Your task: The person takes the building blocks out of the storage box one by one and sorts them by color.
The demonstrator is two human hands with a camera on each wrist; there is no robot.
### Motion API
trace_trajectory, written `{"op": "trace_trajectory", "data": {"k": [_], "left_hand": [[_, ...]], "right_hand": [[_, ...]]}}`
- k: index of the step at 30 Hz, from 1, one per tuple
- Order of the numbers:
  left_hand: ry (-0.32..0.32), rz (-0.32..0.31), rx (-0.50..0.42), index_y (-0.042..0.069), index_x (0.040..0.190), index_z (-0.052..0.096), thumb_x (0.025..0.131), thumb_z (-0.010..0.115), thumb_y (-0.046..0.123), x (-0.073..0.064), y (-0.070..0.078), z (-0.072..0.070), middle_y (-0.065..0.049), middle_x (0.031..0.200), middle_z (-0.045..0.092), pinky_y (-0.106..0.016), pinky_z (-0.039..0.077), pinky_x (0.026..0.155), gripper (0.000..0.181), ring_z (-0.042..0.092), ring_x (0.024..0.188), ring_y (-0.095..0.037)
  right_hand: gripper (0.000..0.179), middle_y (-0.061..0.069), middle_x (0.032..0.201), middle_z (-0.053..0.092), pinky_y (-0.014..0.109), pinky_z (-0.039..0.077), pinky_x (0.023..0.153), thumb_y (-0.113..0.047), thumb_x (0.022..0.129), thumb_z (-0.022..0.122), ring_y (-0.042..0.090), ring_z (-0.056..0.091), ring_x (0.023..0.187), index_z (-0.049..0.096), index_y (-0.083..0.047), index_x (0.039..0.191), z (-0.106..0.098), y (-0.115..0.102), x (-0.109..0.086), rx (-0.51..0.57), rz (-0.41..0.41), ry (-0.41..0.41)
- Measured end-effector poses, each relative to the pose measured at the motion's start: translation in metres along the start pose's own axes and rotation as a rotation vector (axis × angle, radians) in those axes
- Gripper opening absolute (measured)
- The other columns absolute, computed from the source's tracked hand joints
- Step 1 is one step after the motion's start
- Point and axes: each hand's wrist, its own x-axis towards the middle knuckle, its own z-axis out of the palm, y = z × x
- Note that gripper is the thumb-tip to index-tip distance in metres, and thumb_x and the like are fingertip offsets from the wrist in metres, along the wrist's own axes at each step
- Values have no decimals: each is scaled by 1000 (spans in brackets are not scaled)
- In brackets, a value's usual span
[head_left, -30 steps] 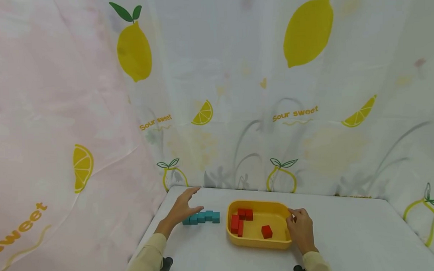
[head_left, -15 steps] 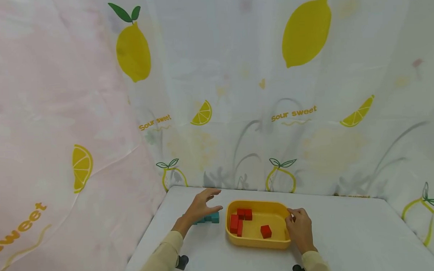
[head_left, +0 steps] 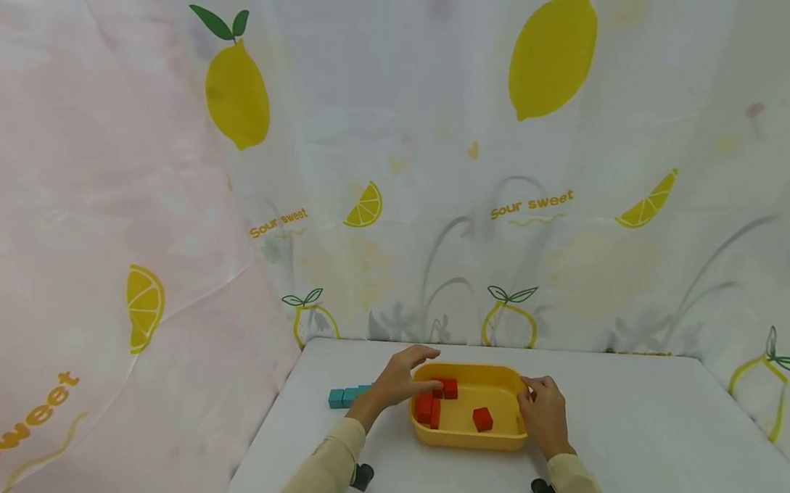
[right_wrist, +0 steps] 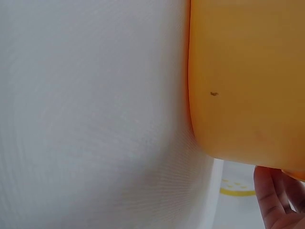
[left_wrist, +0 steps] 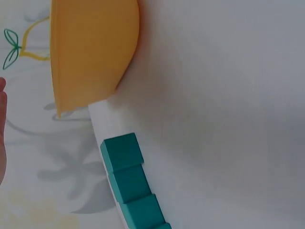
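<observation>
A yellow tray (head_left: 467, 441) with several red blocks (head_left: 482, 419) in it stands on the table. My left hand (head_left: 396, 379) is over the tray's left edge, thumb and fingers spread apart with nothing between them. It covers part of the red blocks and of a row of teal blocks (head_left: 344, 398). At the tray's right end, my right hand (head_left: 545, 419) pinches the rim. In the right wrist view its fingers (right_wrist: 270, 200) lie against the tray's outer wall (right_wrist: 243, 86). The left wrist view has the teal blocks (left_wrist: 131, 183) touching in a stepped line beside the tray (left_wrist: 93, 47).
The white tabletop (head_left: 636, 419) extends right of the tray. Behind it hangs a lemon-print curtain (head_left: 435, 274), and a pinkish curtain (head_left: 198, 398) borders the left side.
My left hand has moved right, from above the teal blocks to over the tray's left edge, uncovering the row's left end. The right hand stays on the rim.
</observation>
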Motion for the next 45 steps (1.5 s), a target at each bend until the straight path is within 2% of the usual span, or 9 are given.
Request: {"op": "trace_trajectory", "data": {"k": [7, 15, 20, 24, 30, 33, 37, 40, 45], "left_hand": [[-48, -34, 10, 5, 128, 60, 83, 78, 31, 8, 15, 24, -8, 125, 62, -27, 47, 98, 55, 58, 115, -19], [-39, -3, -28, 3, 124, 62, 83, 79, 28, 14, 22, 44, -12, 122, 64, -24, 48, 96, 52, 61, 111, -25], [-49, -8, 59, 12, 125, 63, 82, 78, 36, 19, 26, 51, -3, 123, 65, -24, 48, 95, 52, 61, 111, -21], [-67, -2, 83, 9, 123, 65, 83, 77, 38, 23, 27, 56, 0, 123, 66, -26, 47, 97, 51, 60, 114, -14], [-144, -70, 8, 7, 120, 68, 85, 76, 35, 26, 27, 69, 2, 119, 67, -26, 48, 95, 46, 62, 111, -16], [-219, -153, 10, 9, 118, 69, 83, 77, 37, 26, 28, 76, 6, 115, 68, -25, 49, 93, 45, 63, 108, -16], [-300, -254, 25, 14, 116, 71, 80, 79, 42, 22, 29, 82, 13, 113, 68, -23, 50, 91, 47, 62, 105, -8], [-323, -280, 22, 14, 117, 71, 79, 80, 42, 18, 27, 86, 13, 113, 68, -23, 50, 91, 48, 61, 104, -5], [-331, -267, 29, 14, 117, 71, 78, 79, 43, 18, 24, 91, 12, 114, 67, -21, 50, 89, 49, 60, 104, -4]], "right_hand": [[29, 12, 90, 54, 28, 48, 64, 2, 83, 63, 22, 50, 75, 69, 8, 111, -1, 2, -2, 0, -4, 1], [28, 11, 90, 55, 28, 50, 65, 2, 83, 65, 21, 50, 75, 70, 7, 110, -1, 1, -2, 0, 6, 9], [28, 11, 91, 55, 30, 51, 66, 2, 84, 65, 22, 50, 76, 69, 7, 111, 0, -1, 1, 5, 4, 15], [28, 12, 91, 55, 31, 51, 67, 2, 84, 65, 22, 50, 76, 70, 7, 111, 1, -3, 3, 11, 2, 15], [28, 11, 91, 55, 30, 48, 64, 2, 84, 65, 22, 49, 76, 70, 7, 111, 3, 0, 5, 12, 4, 13], [28, 11, 92, 54, 29, 48, 64, 2, 84, 65, 22, 49, 77, 70, 6, 112, 2, -1, 4, 14, 15, 8], [29, 11, 93, 54, 28, 48, 65, 1, 85, 65, 22, 49, 77, 69, 6, 113, 2, -2, 2, 19, 33, -6], [29, 12, 93, 55, 27, 48, 64, 2, 84, 65, 22, 49, 77, 69, 6, 113, 1, -3, 1, 19, 40, -11], [29, 11, 93, 54, 26, 47, 63, 2, 84, 65, 22, 49, 76, 70, 6, 112, -1, -5, 0, 16, 35, 3]]}}
